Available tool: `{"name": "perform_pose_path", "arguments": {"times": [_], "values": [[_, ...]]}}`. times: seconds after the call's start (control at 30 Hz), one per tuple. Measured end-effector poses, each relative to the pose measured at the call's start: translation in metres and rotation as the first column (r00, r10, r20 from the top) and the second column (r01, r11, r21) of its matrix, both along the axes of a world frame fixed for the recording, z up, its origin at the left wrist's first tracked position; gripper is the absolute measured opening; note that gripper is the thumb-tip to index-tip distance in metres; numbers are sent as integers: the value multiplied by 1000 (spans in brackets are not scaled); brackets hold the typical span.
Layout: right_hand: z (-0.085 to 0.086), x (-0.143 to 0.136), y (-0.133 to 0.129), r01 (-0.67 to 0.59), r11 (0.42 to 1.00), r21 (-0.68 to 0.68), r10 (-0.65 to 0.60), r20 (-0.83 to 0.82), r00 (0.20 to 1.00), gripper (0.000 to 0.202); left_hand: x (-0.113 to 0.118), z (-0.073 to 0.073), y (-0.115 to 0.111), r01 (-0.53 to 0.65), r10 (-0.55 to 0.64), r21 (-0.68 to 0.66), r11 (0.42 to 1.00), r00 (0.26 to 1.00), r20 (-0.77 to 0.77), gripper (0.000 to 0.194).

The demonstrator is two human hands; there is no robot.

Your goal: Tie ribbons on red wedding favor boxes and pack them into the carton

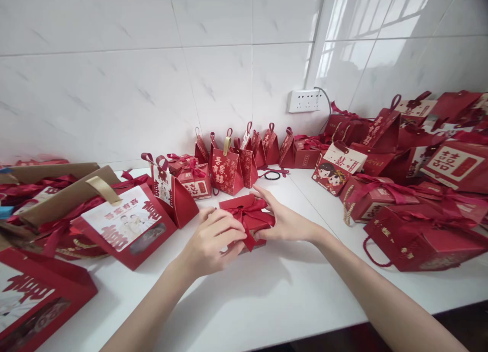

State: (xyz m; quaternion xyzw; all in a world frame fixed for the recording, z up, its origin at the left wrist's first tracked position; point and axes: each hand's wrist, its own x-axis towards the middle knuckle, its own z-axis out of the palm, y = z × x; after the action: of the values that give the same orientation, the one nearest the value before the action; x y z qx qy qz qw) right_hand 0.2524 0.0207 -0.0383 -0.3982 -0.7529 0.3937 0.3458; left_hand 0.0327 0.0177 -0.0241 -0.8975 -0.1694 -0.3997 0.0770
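A small red gift box (232,203) with a red ribbon bow (249,214) on top rests on the white table (244,301) between my hands. My left hand (218,240) is at the box's left front, its fingers bent and pressed on the left part of the bow. At the right side, my right hand (284,220) grips the box, thumb at the near edge and fingers at the far edge. The underside of the box and part of its front are hidden by my left hand.
Red gift boxes (226,171) stand along the tiled wall. A pile of them (423,235) covers the right side. At the left are a cardboard box (64,189) and more gift boxes (129,220). A dark hair-tie-like loop (272,176) lies behind my hands, below a power socket (304,101).
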Motion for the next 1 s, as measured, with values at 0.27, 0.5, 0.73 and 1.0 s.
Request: {"name": "perform_pose_path", "arguments": {"times": [0.27,0.5,0.73,1.0], "values": [[-5,1,5,48,899,436,-49,-10,999,97,-10,-16,-19,-1,20,174,985,994,-108,15],[36,6,-6,108,717,689,-119,-31,992,89,-18,-36,-39,17,0,78,997,977,-212,18],[94,54,-52,110,588,801,-241,44,970,94,-1,-33,-53,18,-29,-55,998,976,-214,16],[131,161,-153,116,636,763,-539,332,774,94,139,-13,-77,360,-370,-98,928,919,-136,10]]}}
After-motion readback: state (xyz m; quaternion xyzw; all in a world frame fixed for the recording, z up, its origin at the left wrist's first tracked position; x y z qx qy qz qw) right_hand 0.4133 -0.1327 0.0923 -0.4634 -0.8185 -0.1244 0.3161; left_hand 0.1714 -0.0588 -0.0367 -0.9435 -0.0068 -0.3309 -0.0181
